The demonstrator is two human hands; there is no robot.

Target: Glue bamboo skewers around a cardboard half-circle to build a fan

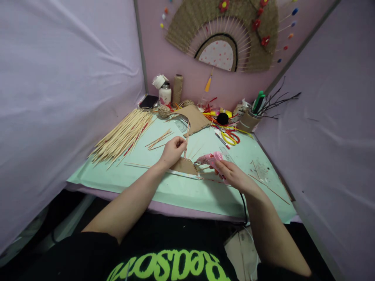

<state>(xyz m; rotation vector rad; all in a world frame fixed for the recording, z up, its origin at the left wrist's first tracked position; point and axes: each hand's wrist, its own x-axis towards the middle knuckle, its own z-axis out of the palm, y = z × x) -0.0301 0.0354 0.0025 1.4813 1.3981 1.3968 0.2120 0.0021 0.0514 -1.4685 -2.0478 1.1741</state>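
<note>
My left hand (173, 150) pinches a thin wooden skewer (186, 136) that stands tilted up from a small brown cardboard half-disc (185, 166) on the mint green mat (175, 187). My right hand (231, 173) grips a pink hot glue gun (209, 159), its nozzle pointing left at the cardboard piece near the base of the skewer. A black cord runs from the gun down over the table's near edge.
A big pile of skewers (123, 136) lies at the left. A few loose sticks (159, 139) are in the middle. Yellow-handled scissors (228, 137), brown cardboard (191, 117), twine, a jar and a pen cup (249, 119) crowd the back. A woven fan decoration (225, 31) hangs on the wall.
</note>
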